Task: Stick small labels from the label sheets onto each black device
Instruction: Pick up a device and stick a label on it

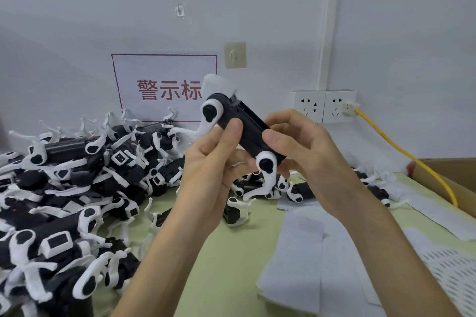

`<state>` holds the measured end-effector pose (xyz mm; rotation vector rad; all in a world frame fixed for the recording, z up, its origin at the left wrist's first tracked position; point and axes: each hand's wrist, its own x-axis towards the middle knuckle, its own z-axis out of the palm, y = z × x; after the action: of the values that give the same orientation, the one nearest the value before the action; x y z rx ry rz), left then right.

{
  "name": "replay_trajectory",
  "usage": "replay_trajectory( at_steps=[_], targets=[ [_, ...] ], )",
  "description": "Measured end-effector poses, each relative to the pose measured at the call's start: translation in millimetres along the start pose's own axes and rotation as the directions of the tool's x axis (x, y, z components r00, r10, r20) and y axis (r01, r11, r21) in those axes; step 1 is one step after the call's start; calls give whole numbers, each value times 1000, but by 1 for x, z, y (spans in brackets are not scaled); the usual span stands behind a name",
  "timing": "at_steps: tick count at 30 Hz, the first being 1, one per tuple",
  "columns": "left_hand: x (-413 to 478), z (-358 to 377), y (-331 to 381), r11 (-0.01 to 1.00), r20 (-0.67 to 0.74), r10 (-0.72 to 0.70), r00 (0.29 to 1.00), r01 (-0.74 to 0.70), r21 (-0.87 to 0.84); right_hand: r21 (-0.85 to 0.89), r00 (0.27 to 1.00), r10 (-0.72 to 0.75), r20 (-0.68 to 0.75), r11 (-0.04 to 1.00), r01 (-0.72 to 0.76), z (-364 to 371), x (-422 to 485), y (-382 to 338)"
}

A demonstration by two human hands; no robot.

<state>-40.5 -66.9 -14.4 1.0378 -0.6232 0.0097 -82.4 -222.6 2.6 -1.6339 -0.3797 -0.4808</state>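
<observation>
The device (pixel 249 123) between the left hand (pixel 208 167) and right hand (pixel 304 154) is black with white limbs, like the pile (pixel 64 188) left of them. Beneath lie a pale green counter (pixel 231 265) and white label sheets (pixel 291 260); rightward, a yellow cable (pixel 391 142).

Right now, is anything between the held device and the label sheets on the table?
Nothing visible. The left hand and right hand grip the black device in the air; the label sheets lie uncovered on the table below. Loose devices sit by their far edge.
</observation>
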Motion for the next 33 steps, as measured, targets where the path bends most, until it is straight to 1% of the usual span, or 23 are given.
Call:
replay_trajectory(
  at_steps=[3,5,8,11,14,19,21,22,23,25,26,27,29,30,31,32,33],
  targets=[
    [2,-3,-2,999,25,-8,1000,7,50,-23,1000,8,-13,1000,-8,2,0,1],
    [3,-5,-2,991,65,-21,998,13,132,-38,999,20,-42,999,-22,2,0,1],
    [3,-10,0,960,176,-36,984,-15,279,-55,997,48,-57,997,-51,0,0,2],
    [3,-15,4,945,247,-50,968,-34,326,-59,996,74,-51,995,-77,0,0,4],
    [4,-17,5,944,230,-71,971,-9,330,-82,999,45,-27,996,-47,2,1,6],
    [4,-19,4,969,107,-134,985,108,222,-122,998,22,53,992,-16,-10,4,11],
    [7,-19,5,973,61,-164,985,152,172,-224,997,43,66,974,-28,-22,6,18],
    [10,-19,5,975,36,-180,983,174,137,-325,996,68,50,944,-49,-30,7,25],
    [12,-21,4,976,10,-197,980,195,101,-443,994,109,22,892,-88,-38,7,34],
    [16,-23,4,972,-28,-227,974,228,57,-648,964,265,-24,730,-217,-57,5,55],
    [17,-25,3,968,-44,-244,969,246,41,-713,925,378,-32,640,-286,-66,3,67],
    [18,-27,1,964,-51,-264,963,265,19,-767,868,496,-31,545,-339,-73,1,77],
    [18,-32,-2,956,-37,-292,956,290,-48,-857,729,684,-34,355,-373,-80,-3,95],
    [18,-34,-3,952,-20,-298,954,295,-87,-887,669,742,-34,286,-363,-81,-6,100],
    [19,-35,-5,946,-13,-306,952,303,-117,-907,632,775,-26,247,-340,-79,-8,105],
    [21,-36,-5,940,-13,-319,948,314,-133,-918,627,779,-12,240,-316,-77,-8,108],
    [22,-36,-5,935,-7,-330,944,326,-138,-914,659,752,7,272,-300,-73,-7,109]
  ],
)
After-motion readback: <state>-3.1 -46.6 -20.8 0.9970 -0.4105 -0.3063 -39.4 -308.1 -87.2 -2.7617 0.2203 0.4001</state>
